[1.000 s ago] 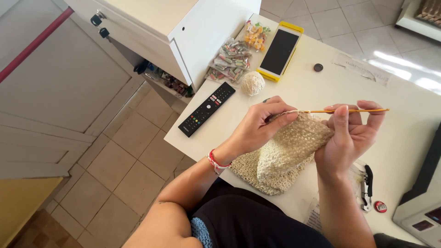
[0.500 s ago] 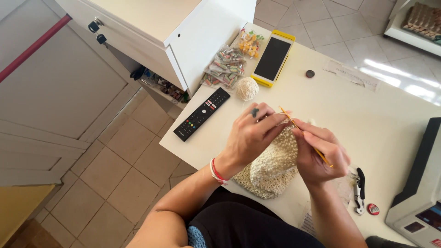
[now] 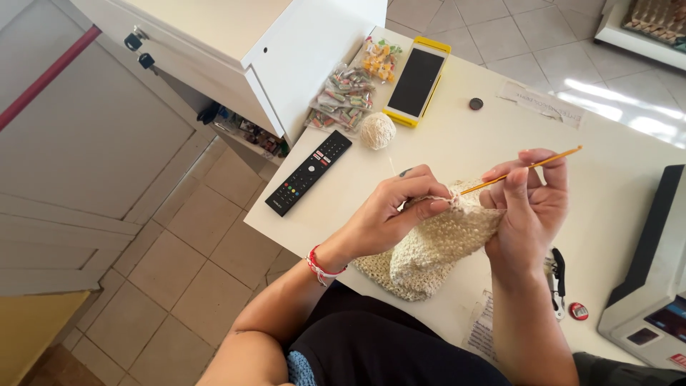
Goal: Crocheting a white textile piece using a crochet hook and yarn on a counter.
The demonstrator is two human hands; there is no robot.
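A cream crocheted piece (image 3: 429,246) hangs over the near edge of the white table (image 3: 614,164). My left hand (image 3: 393,211) pinches its top edge, with a red bracelet at the wrist. My right hand (image 3: 529,204) holds an orange crochet hook (image 3: 522,170), whose tip meets the fabric between the two hands. A thin strand of yarn runs up from my left hand toward a small cream yarn ball (image 3: 376,131) farther back on the table.
A black remote control (image 3: 309,172) lies at the table's left edge. Behind the yarn ball are bags of wrapped sweets (image 3: 343,96) and a phone in a yellow case (image 3: 417,81). A grey machine (image 3: 654,286) stands at right, small snips (image 3: 557,275) beside it.
My right hand has raised the hook from a steep downward slant to a shallow angle pointing up and right. The view has shifted slightly; my left hand stays on the fabric.
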